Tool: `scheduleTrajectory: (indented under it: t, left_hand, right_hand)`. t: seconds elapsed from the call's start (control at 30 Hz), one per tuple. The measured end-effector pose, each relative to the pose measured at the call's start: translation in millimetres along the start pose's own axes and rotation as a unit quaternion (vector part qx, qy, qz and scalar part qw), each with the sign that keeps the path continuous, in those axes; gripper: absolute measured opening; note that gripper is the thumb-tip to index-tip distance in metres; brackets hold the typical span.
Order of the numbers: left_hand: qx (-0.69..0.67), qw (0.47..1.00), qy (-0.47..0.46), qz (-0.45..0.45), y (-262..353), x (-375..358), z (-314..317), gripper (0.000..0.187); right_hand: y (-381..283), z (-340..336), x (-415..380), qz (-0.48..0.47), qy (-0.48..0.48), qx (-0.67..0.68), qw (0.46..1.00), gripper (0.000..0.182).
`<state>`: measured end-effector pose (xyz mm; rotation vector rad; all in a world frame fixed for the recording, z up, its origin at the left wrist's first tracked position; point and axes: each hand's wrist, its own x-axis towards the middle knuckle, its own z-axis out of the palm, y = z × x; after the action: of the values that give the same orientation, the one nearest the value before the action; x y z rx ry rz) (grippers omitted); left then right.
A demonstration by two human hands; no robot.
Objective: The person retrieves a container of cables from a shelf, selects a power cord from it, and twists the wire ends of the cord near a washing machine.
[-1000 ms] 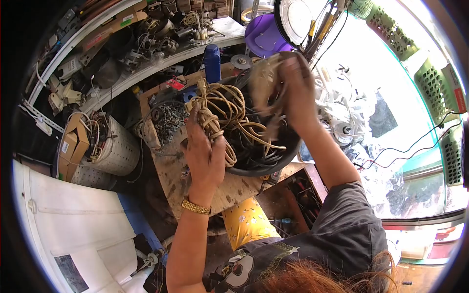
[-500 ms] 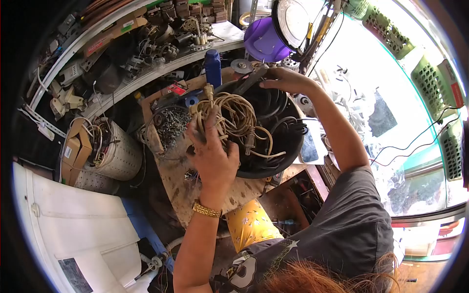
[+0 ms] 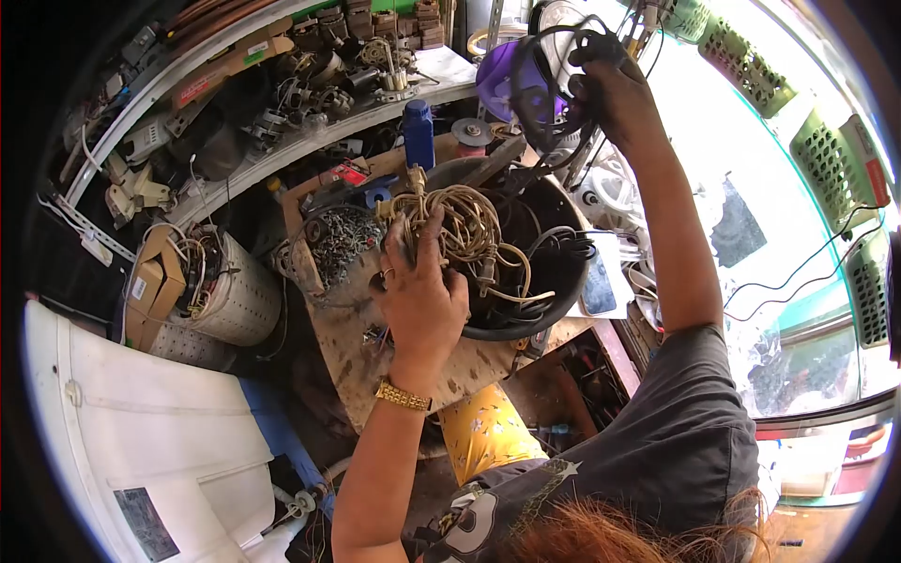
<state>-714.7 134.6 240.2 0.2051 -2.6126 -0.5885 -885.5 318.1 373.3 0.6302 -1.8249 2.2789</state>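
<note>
My left hand (image 3: 419,291) is closed around a tangled bundle of beige electrical cord (image 3: 460,225), with a plug standing up at its top. The bundle rests over the left part of a round black basin (image 3: 566,302). Raised above the far right rim, my right hand (image 3: 615,94) grips a looped black cable (image 3: 535,103), part of which hangs down toward the basin. More black cords (image 3: 554,246) lie inside the basin, partly hidden by the beige bundle.
The basin stands on a stained wooden board (image 3: 352,352). A heap of small metal screws (image 3: 343,246) lies to its left, with a blue bottle (image 3: 419,136) behind. Motor parts crowd the shelf (image 3: 328,122). At right is a phone (image 3: 598,291). A perforated drum (image 3: 239,300) stands at left.
My right hand has risen from the basin's far rim, lifting a looped black cable. My left hand stays on the beige cord bundle, and the whole view has shifted slightly.
</note>
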Motion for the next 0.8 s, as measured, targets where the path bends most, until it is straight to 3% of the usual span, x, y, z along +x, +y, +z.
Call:
scheduleTrajectory:
  t: [0.2,0.27,0.37,0.47,0.5,0.6,0.67,0.73,0.77,0.8]
  left_hand:
    - [-0.024,0.999,0.001,0.031,-10,2,8,0.067]
    - [-0.022,0.999,0.003,0.045,-11,4,8,0.067]
    - [0.025,0.999,0.001,0.047,-9,3,5,0.066]
    - [0.026,0.998,0.005,0.057,-7,2,3,0.064]
    - [0.032,0.998,0.005,0.059,-7,2,3,0.063]
    - [0.046,0.997,-0.014,0.063,-6,0,0,0.061]
    - [0.049,0.996,-0.014,0.073,-6,-2,-1,0.058]
    - [0.045,0.995,0.008,0.093,-6,-2,0,0.053]
    - [0.052,0.994,0.008,0.095,-5,-2,-1,0.051]
    - [0.06,0.994,0.008,0.096,-4,-2,-2,0.049]
  right_hand:
    - [-15,-3,38,-0.004,-0.011,-0.076,0.997,0.017]
    - [-31,16,34,-0.045,-0.02,-0.025,0.998,0.016]
    - [-38,1,79,-0.024,0.006,-0.017,1.0,0.01]
    - [-41,-11,117,0.01,-0.159,0.084,0.984,0.018]
    - [-48,-6,118,0.047,-0.168,0.127,0.976,0.016]
    - [-53,9,128,0.011,-0.177,0.203,0.963,0.019]
    - [-43,1,150,-0.002,-0.264,0.264,0.928,0.022]
    - [-34,2,181,-0.043,-0.126,0.261,0.956,0.022]
    - [-32,-9,193,-0.029,-0.286,0.285,0.915,0.022]
    - [-33,-5,197,-0.039,-0.26,0.289,0.92,0.02]
